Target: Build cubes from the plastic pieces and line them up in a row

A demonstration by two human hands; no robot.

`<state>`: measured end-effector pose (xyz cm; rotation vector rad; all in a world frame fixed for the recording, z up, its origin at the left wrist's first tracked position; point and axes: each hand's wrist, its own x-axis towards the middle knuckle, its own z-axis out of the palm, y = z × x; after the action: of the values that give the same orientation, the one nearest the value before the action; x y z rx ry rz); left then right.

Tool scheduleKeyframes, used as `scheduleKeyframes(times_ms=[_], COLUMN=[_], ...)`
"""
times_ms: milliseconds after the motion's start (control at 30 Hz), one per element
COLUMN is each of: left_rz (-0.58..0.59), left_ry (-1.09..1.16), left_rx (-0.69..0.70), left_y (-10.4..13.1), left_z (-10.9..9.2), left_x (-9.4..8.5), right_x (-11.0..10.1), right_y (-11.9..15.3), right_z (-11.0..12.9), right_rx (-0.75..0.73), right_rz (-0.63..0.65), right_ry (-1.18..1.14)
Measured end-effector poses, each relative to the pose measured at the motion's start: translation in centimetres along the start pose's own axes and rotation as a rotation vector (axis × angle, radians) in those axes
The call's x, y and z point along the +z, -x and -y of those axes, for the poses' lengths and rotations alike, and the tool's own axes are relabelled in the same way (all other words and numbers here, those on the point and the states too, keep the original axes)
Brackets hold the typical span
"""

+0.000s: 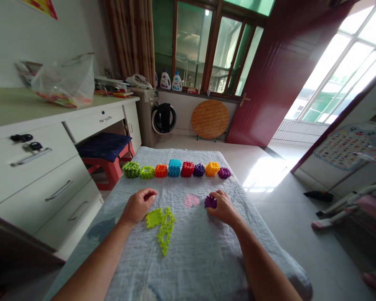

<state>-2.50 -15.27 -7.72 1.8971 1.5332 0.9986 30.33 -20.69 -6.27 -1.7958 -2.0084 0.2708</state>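
Note:
My right hand [223,208] has its fingers closed round a small purple interlocking block piece [210,202] on the cloth. To its left lies a flat pink piece [191,201], apart from both hands. My left hand [140,205] rests with its fingers curled together, and nothing shows in them. Just right of that hand are a flat lime-green square piece [154,218] and a long lime-green openwork strip [166,232] with toothed edges. Behind them stands a row of several block cubes, including a blue one [174,168], a red one [187,169] and a yellow one [212,169].
The pieces lie on a bed-like surface under a pale blue cloth [200,259]. A white desk [47,171] with drawers and a stool with a dark cushion [105,146] stand on the left. Beyond are a washing machine [147,113], a round wooden tabletop [210,119] and a red door [269,75].

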Motion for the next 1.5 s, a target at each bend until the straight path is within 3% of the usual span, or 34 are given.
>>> scheduleKeyframes(times_ms=[100,233,333,567,867,967,1033,1100,1167,1267,1300,1400,1500], left_rz=[0.001,0.016,0.021,0.028,0.015,0.014,0.019,0.031,0.062,0.167,0.215,0.369,0.523], left_ry=[-0.019,-0.023,-0.028,-0.029,0.003,0.012,0.016,0.024,0.04,0.065,0.067,0.044,-0.006], left_rx=[0.004,0.015,0.013,0.008,0.017,0.019,0.014,0.001,-0.004,0.031,0.05,0.076,0.088], left_y=[-0.1,-0.3,-0.3,-0.4,-0.5,-0.5,-0.4,-0.4,-0.4,-0.1,0.0,0.6,1.4], left_z=[0.2,0.5,0.7,0.8,0.6,0.3,0.1,-0.1,-0.3,-0.8,-1.0,-1.6,-2.2], left_x=[0.1,0.2,0.2,0.1,0.3,0.2,0.2,0.2,-0.1,-1.3,-1.8,-3.7,-4.7], right_x=[-2.4,-6.1,-7.3,-5.7,-4.9,-5.0,-4.7,-3.8,-2.3,0.4,1.2,3.1,4.2], right_y=[-1.3,-4.9,-7.9,-11.9,-12.2,-11.1,-9.7,-7.8,-5.7,-3.0,-2.4,-1.4,-1.3], right_z=[-1.8,-5.2,-7.4,-9.5,-10.2,-8.0,-4.9,-0.7,3.9,9.9,11.3,13.5,13.2], right_rx=[-0.065,0.017,0.094,0.106,0.105,0.052,-0.028,-0.157,-0.317,-0.566,-0.598,-0.624,-0.57], right_rz=[-0.017,-0.191,-0.217,-0.089,-0.055,-0.231,-0.339,-0.237,-0.024,0.203,0.226,0.213,0.124], right_ry=[-0.022,0.061,0.161,0.271,0.275,0.23,0.14,0.002,-0.123,-0.184,-0.193,-0.209,-0.23])
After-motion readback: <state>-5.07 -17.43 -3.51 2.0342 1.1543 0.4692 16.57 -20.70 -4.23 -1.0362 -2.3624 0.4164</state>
